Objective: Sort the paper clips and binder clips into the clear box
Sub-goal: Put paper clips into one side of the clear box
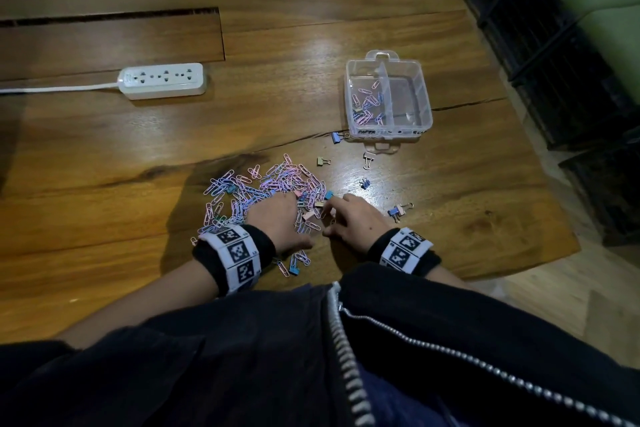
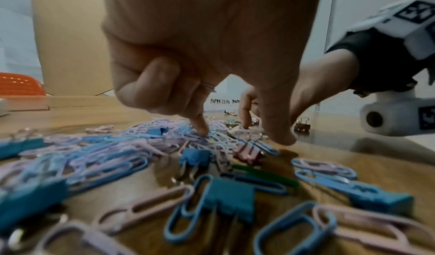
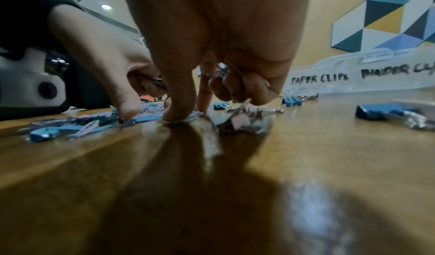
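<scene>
1. While both hands are lowered into the heap, the contents are listed by their place relative to them.
2. Left hand [image 1: 277, 219]: set on the near right part of the paper clips [image 1: 263, 184]; index finger and thumb are pressed down apart onto the heap, the other fingers are curled, and a few clips appear to be tucked in the curl. Whether anything is pinched at the tips cannot be told.
3. Right hand [image 1: 353, 219]: just beside the left hand, almost touching; thumb and index tip are planted on the counter [image 1: 467, 191], and metal clip handles are seen held under the curled outer fingers in the right wrist view.
4. Binder clips [image 1: 398, 210]: mixed into the heap between the hands, with strays lying ahead and to the right of the right hand.
5. Clear box [image 1: 424, 94]: well ahead of both hands and off to the right, nearer the right hand. Its divider runs away from the hands; paper clips lie in the left compartment, while the right one, lettered for binder clips, looks empty.
6. Judgement: the coming carry goes forward and rightward, most shortly by the right hand.
</scene>
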Available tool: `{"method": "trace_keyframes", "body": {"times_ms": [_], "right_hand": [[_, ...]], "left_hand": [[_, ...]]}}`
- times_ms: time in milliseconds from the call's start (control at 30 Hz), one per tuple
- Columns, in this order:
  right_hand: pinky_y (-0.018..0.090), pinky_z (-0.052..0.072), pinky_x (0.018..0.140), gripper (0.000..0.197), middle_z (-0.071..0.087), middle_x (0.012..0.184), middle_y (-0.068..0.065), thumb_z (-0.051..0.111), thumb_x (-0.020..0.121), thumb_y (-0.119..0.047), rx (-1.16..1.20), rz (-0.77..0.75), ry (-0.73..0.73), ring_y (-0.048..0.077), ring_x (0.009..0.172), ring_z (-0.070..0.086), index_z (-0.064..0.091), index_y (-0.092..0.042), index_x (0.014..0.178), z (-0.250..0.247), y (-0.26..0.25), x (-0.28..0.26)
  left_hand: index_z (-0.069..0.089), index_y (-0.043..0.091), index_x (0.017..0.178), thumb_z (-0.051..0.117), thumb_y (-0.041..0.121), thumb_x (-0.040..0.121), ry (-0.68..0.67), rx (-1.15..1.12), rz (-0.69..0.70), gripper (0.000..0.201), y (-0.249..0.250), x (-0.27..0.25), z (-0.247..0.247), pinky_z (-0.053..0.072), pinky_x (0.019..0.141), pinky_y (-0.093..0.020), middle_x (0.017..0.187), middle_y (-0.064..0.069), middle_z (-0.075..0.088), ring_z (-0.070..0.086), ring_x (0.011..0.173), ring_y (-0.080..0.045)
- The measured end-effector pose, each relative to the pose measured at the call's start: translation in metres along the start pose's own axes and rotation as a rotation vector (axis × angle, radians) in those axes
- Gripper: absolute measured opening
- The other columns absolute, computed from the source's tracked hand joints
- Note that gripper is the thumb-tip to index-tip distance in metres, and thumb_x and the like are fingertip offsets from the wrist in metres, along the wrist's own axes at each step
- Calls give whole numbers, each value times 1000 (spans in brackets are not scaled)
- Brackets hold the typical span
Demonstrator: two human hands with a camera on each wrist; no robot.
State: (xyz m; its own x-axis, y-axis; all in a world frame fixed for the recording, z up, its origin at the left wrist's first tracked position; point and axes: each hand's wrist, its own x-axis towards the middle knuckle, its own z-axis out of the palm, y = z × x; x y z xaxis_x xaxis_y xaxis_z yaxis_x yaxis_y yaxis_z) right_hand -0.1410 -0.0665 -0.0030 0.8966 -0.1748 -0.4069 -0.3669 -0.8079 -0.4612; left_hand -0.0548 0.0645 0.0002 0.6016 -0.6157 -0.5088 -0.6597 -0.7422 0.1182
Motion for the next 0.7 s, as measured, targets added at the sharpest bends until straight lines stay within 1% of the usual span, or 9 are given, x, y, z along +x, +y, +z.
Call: {"method": "trace_keyframes", "body": {"times_ms": [67, 233, 400, 467, 500, 533, 600, 633, 700], "right_hand": [[23, 33, 77, 27, 53, 109, 4, 59, 85, -28, 3, 10, 29, 17, 98, 48, 56, -15, 108, -1, 2, 4], [27, 35, 79, 28, 52, 110, 7, 48, 91, -30, -131, 32, 25, 22, 104, 48, 53, -9, 108, -2, 7, 14], [27, 39, 84, 33, 51, 114, 8, 43, 93, -34, -259, -15, 71, 20, 105, 47, 50, -7, 111, 2, 12, 10], [26, 37, 82, 30, 50, 110, 7, 43, 93, -32, -234, -12, 75, 19, 100, 46, 51, -7, 106, 3, 13, 9], [23, 35, 79, 26, 50, 105, 7, 44, 93, -30, -159, 11, 83, 16, 94, 44, 52, -7, 102, 3, 13, 9], [18, 33, 76, 20, 49, 99, 5, 45, 93, -27, -36, 44, 107, 13, 87, 43, 52, -8, 96, 2, 13, 9], [12, 32, 63, 9, 50, 83, -1, 48, 92, -19, 293, 129, 149, 9, 73, 44, 50, -11, 87, 0, 14, 8], [12, 33, 57, 7, 50, 77, -5, 48, 92, -16, 454, 174, 157, 9, 69, 46, 48, -13, 86, -2, 14, 8], [13, 38, 50, 7, 50, 73, -8, 46, 93, -10, 734, 252, 141, 11, 67, 49, 50, -13, 89, -7, 14, 5]], "left_hand": [[39, 7, 128, 61, 55, 77, 18, -15, 1, 73, 2, 2, 4, 48, 89, -35, 124, -8, 52, 52, 113, -23], [44, 4, 123, 48, 35, 93, 33, -53, 73, 44, 2, 8, 5, 47, 89, -38, 123, -12, 52, 54, 112, -27], [45, 5, 123, 35, 29, 98, 29, -18, 98, 36, 2, 8, 6, 47, 88, -39, 121, -11, 52, 53, 111, -27], [46, 5, 121, 34, 30, 98, 3, -43, 97, 36, 0, 9, 7, 48, 89, -39, 118, -10, 52, 53, 109, -26], [48, 6, 117, 34, 30, 98, -6, -82, 104, 34, -3, 10, 6, 48, 88, -38, 114, -10, 52, 54, 106, -26], [51, 6, 109, 35, 30, 98, -9, -150, 120, 31, -6, 12, 4, 48, 84, -36, 106, -10, 53, 54, 99, -26], [50, 9, 80, 38, 25, 97, -21, -354, 162, 27, -13, 13, -4, 40, 64, -29, 81, -9, 48, 48, 73, -25], [46, 11, 73, 39, 22, 97, -38, -471, 161, 28, -16, 14, -9, 34, 56, -27, 74, -8, 45, 42, 62, -22], [42, 13, 69, 39, 17, 97, -81, -754, 82, 28, -22, 16, -20, 31, 50, -23, 69, -4, 44, 38, 55, -14]]}}
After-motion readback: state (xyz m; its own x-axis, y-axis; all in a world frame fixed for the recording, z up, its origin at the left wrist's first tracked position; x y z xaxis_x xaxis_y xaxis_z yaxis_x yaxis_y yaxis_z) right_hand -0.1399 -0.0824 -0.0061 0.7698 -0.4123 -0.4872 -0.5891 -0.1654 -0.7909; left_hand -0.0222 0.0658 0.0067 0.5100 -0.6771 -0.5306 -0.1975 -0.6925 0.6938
